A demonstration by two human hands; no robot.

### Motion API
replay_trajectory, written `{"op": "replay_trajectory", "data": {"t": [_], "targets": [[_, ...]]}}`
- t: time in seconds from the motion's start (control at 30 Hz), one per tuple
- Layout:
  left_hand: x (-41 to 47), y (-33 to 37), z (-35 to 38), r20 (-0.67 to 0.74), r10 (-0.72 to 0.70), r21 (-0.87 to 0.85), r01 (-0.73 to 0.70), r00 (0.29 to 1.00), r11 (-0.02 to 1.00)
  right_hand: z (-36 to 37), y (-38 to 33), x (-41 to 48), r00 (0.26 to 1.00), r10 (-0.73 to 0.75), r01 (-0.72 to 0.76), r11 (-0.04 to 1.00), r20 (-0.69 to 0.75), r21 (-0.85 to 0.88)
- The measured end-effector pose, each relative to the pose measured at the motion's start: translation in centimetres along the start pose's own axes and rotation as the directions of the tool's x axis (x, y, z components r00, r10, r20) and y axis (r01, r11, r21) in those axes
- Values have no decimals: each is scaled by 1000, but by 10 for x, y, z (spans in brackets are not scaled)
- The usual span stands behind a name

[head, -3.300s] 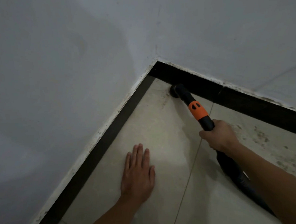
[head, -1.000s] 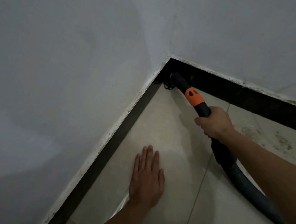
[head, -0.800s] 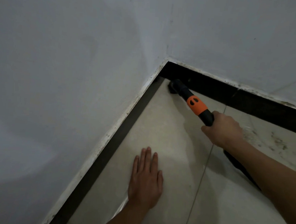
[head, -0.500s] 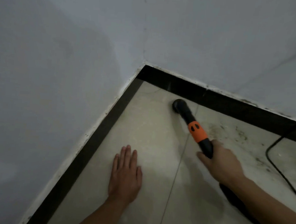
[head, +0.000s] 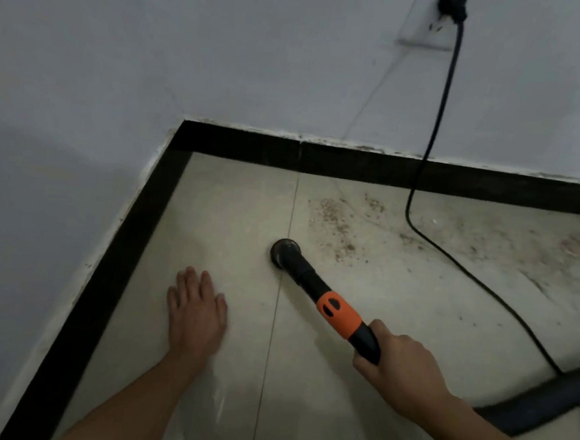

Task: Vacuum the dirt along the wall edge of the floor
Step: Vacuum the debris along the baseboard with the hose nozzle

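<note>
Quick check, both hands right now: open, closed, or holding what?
Left hand: open, fingers straight, palm flat on the floor tile.
Right hand: closed around the vacuum wand, behind its orange collar.

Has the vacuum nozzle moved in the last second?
Yes. The vacuum nozzle has pulled back from the black skirting corner, out onto the tile joint.

A: Status?
B: Your right hand [head: 398,368] grips the black vacuum wand with orange collar [head: 338,314]; its round head [head: 284,251] sits on the beige tile floor [head: 213,214], on a grout line [head: 295,203], just beside the brown dirt specks [head: 333,219].
A: Other hand?
B: Your left hand [head: 197,313] lies flat on the tile, fingers straight.
</note>
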State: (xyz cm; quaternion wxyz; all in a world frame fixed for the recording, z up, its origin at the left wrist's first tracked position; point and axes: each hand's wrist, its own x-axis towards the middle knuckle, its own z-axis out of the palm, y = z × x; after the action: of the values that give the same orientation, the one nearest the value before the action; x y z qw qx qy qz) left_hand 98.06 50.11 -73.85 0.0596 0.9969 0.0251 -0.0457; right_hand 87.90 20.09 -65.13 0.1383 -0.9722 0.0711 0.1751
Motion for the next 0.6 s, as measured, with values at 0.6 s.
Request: {"op": "replay_trajectory", "data": {"t": [0.6], "targets": [[6,47,10,-64,156,-102,-161,986,982,-6,38,-31,995,99,-100,991,-20,-86]]}}
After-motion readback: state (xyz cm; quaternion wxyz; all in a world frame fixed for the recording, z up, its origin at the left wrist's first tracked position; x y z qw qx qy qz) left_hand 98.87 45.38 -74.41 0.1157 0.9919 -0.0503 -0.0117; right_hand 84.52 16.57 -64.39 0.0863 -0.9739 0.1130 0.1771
